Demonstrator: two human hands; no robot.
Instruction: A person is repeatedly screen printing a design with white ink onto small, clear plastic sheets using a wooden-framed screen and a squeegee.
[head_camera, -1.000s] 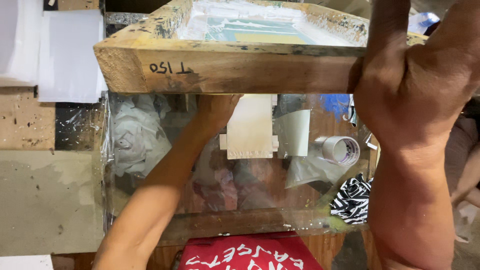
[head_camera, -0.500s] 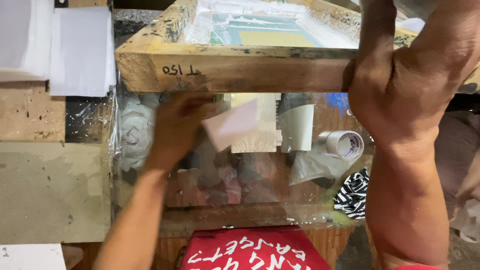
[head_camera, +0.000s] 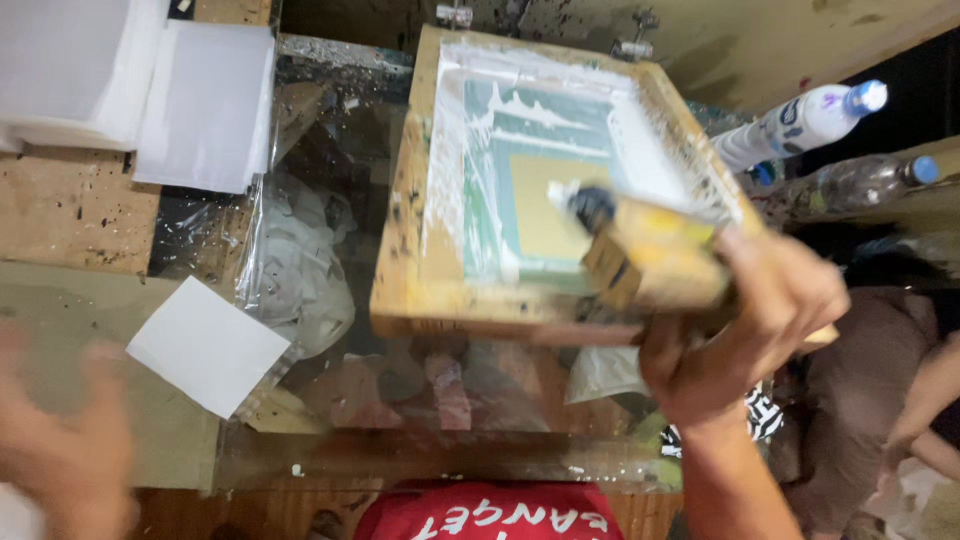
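Left hand (head_camera: 60, 450) blurry at bottom left, fingers spread, holding nothing. White paper square (head_camera: 208, 345) near it on bench. Wooden screen frame (head_camera: 540, 190) in middle, white ink smeared. Right hand (head_camera: 745, 325) clamped around squeegee (head_camera: 650, 255), resting on frame's near-right corner.

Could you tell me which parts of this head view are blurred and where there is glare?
In the head view the left hand is smeared by motion blur; the right hand and the yellow tool it grips are softer; the wooden screen frame reads sharply; the clear plastic sheet shows glare.
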